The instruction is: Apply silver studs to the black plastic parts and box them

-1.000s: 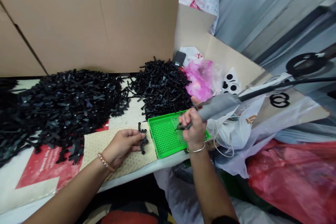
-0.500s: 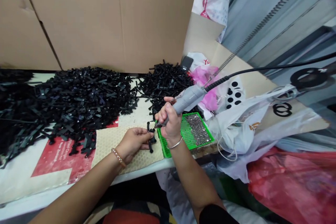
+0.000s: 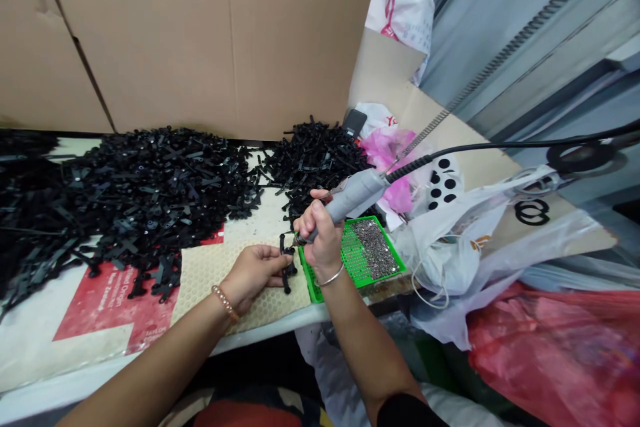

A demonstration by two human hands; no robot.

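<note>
Between the fingertips of my left hand (image 3: 256, 272) is a small black plastic part (image 3: 286, 273), held over the beige textured mat (image 3: 210, 280). My right hand (image 3: 321, 237) is wrapped round a grey electric screwdriver (image 3: 359, 193), which slants down to the left. Its tip is at the black part, close to my left fingertips; whether it touches a screw there I cannot tell. Beside my right wrist lies a green perforated tray (image 3: 356, 260) with many small metal screws (image 3: 376, 250) at its right side.
A large heap of black parts (image 3: 155, 180) covers the left of the table, and a smaller heap (image 3: 320, 153) lies behind my right hand. A coil spring (image 3: 480, 73) and black cable (image 3: 500, 145) run from the screwdriver. Cardboard (image 3: 175, 33) stands behind; plastic bags (image 3: 450, 260) crowd the right.
Both hands keep nearly the same pose, with the screwdriver tip still at the black part. The whole view has shifted slightly, and the cable and spring sit a little differently.
</note>
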